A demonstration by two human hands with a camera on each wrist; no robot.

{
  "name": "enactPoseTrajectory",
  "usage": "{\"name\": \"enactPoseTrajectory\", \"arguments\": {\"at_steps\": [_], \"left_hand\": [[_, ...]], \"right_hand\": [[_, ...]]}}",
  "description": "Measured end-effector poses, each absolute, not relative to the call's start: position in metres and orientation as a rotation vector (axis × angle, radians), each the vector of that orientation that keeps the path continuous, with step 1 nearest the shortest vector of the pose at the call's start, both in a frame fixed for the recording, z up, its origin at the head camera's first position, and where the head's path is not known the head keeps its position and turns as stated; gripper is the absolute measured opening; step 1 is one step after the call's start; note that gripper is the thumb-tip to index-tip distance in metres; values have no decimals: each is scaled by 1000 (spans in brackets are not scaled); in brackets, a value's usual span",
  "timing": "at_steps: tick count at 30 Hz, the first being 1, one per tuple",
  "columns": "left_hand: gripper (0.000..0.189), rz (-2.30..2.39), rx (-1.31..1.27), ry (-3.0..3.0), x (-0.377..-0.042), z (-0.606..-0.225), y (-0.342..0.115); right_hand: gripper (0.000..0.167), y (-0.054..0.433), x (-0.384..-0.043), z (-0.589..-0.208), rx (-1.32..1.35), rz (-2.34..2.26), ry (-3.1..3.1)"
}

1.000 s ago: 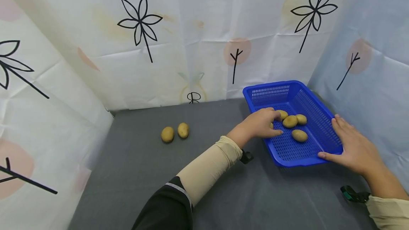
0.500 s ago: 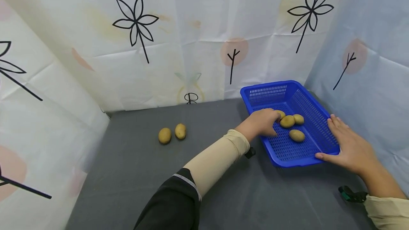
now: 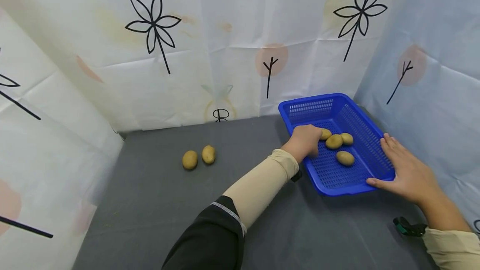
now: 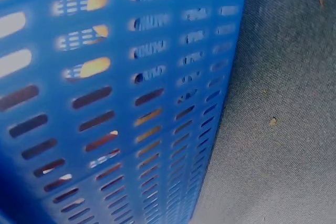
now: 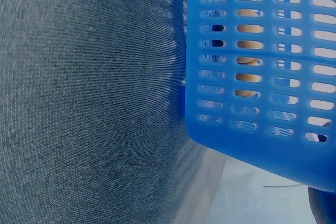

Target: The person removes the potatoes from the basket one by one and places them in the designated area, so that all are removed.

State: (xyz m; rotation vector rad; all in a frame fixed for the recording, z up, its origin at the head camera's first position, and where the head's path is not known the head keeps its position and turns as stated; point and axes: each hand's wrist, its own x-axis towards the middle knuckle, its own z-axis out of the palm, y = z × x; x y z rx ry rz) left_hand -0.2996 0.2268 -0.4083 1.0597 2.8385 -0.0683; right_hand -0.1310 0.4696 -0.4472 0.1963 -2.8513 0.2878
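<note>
A blue plastic basket (image 3: 337, 191) with slotted sides stands at the right of the table in the head view. Several potatoes (image 3: 345, 158) lie in it. My left hand (image 3: 305, 140) reaches over its left wall, with fingers curled down round a potato mostly hidden by the hand. Through the slots of the basket wall (image 4: 121, 119) in the left wrist view, yellowish patches and darker finger-like shapes show. My right hand (image 3: 410, 174) rests against the near right corner, its thumb on the front rim and its fingers extended along the right rim.
Two potatoes, a rounder one (image 3: 189, 160) and a smaller one (image 3: 208, 154), lie side by side on the grey tablecloth (image 3: 157, 207) left of the basket. Printed white curtains (image 3: 225, 53) rise behind the table and along both sides, close beside the basket's right side.
My left hand has curled its fingers down by the basket's left wall. The potato that showed under it a second ago is now hidden. My right hand keeps its place on the corner.
</note>
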Motion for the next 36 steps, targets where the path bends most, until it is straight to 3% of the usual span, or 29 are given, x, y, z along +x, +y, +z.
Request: {"name": "enactPoseTrajectory", "arguments": {"at_steps": [24,27,32,36], "left_hand": [[41,-103,983,2847,-298,-415,231],[37,-47,1015,2819,-299,-413,228],[9,39,1132,2785,-302,-414,223],[17,76,1154,2773,-303,-416,222]], "right_hand": [[121,469,-132,-450,207,331,-2834],[121,469,-133,-450,209,334,-2829],[121,469,-132,-451,199,337,-2832],[121,470,-132,-451,193,341,-2834]]}}
